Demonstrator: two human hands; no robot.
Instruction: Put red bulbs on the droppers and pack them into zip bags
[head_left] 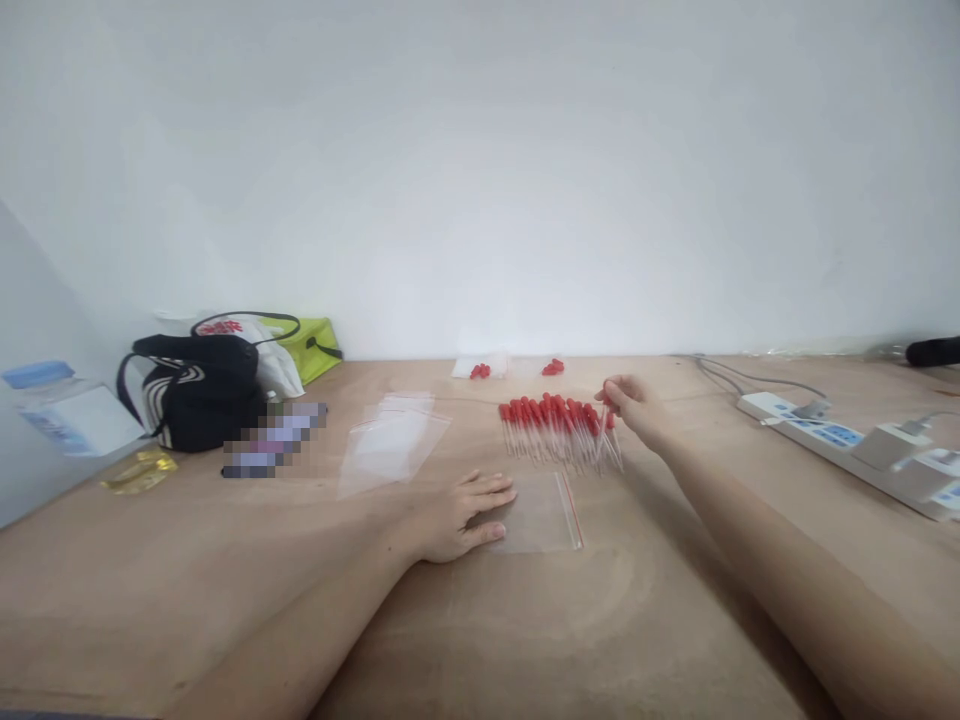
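My left hand (469, 515) lies flat, fingers stretched, on the left part of a clear zip bag (536, 515) with a red line along its right edge. Beyond it is a row of thin, clear sticks with red ends (555, 415), which point away from me. At the row's right end, my right hand (630, 405) pinches one red-ended stick (606, 402) by its red end. What exactly these sticks are, I cannot make out. More clear zip bags (397, 435) lie overlapping to the left of the row.
Small red pieces (553, 367) lie near the wall, some on a white bag (461, 367). Leftward are a black bag (217, 390), a green bag (319, 350), a blurred-out flat object (274, 440) and a blue-capped bottle (67, 405). A power strip (840, 440) with plugs sits right.
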